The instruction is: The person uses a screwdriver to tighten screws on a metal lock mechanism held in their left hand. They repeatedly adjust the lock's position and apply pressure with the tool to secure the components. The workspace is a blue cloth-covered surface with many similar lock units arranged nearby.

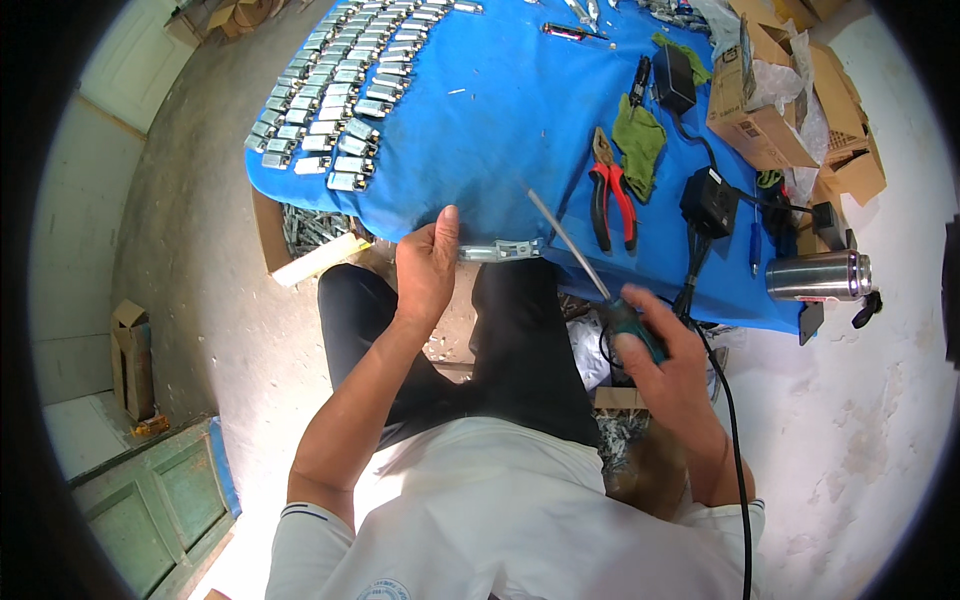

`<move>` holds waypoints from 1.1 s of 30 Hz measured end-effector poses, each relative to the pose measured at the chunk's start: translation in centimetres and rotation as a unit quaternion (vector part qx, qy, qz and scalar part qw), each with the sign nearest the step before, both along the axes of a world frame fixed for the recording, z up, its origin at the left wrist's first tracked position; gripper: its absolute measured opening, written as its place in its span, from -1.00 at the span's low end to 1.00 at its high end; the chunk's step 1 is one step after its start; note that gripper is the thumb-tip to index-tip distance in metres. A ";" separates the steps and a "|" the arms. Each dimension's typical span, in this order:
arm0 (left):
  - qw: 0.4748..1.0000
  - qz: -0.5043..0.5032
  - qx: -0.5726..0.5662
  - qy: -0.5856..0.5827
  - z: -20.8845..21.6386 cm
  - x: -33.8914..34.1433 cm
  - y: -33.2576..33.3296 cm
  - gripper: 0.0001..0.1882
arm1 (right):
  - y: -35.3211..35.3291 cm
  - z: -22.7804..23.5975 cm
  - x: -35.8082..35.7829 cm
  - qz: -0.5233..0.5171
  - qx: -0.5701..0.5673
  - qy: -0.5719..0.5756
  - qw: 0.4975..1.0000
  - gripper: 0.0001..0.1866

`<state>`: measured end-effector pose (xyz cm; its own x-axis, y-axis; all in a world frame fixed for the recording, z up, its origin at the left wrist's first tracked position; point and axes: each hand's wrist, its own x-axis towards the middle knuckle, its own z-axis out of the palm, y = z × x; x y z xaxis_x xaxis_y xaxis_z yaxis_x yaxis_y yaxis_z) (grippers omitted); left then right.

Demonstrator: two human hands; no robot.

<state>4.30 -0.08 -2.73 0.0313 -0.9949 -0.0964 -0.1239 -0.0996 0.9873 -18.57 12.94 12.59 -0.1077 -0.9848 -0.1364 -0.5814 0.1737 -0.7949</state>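
My left hand (428,262) is closed around one end of a slim silvery metal part (503,250) at the near edge of the blue-covered table (480,150), thumb pointing up. The part's other end sticks out to the right, against the cloth edge. In my right hand (662,355) is a screwdriver (575,250) with a teal and black handle. Its long shaft slants up and left, the tip above the cloth and apart from the metal part. Rows of similar small metal parts (340,90) lie at the table's far left.
Red-and-black pliers (613,195), a green cloth (638,145), black power adapters (708,203) and a steel flask (820,275) occupy the right side. A black cord (735,440) hangs past my right arm. Cardboard boxes (765,110) stand beyond; a box of metal pieces (310,230) sits under the left corner.
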 end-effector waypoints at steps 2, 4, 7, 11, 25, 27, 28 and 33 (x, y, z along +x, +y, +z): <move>0.997 0.017 0.027 0.066 0.2 -0.3 0.1 -0.35 | -1.4 -1.6 0.6 -0.044 0.014 -0.079 0.996 -0.36; 0.993 0.034 0.050 0.106 1.2 -0.9 0.6 -0.36 | -2.9 -5.4 1.1 -0.086 0.025 -0.105 0.990 -0.39; 0.986 0.035 0.091 0.134 3.6 -1.1 2.2 -0.38 | -5.2 -7.2 3.8 -0.139 0.024 -0.242 0.960 -0.47; 0.990 0.025 0.049 0.132 2.6 -0.4 4.4 -0.40 | -6.1 -7.4 7.5 -0.160 -0.078 -0.397 0.901 -0.55; 0.930 -0.127 0.227 0.261 4.5 -0.8 6.3 -0.32 | -9.5 -8.8 6.4 -0.004 -0.084 -0.522 0.849 -0.62; 0.929 -0.142 0.207 0.273 4.2 -0.7 5.8 -0.34 | -10.1 -8.4 6.5 -0.024 -0.083 -0.521 0.849 -0.59; 0.928 -0.149 0.197 0.279 4.1 -0.6 5.5 -0.36 | -10.5 -8.0 6.7 -0.034 -0.082 -0.522 0.849 -0.57; 0.974 -0.099 0.092 0.183 4.3 -1.2 3.4 -0.42 | -11.3 -6.6 4.5 -0.122 -0.119 -0.262 0.950 -0.62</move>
<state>3.10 3.36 1.57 -0.2298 -0.9425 -0.2427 0.1984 -0.2895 0.9364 -14.03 1.63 5.96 -0.3156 -0.9488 -0.0118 -0.0601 0.0324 -0.9977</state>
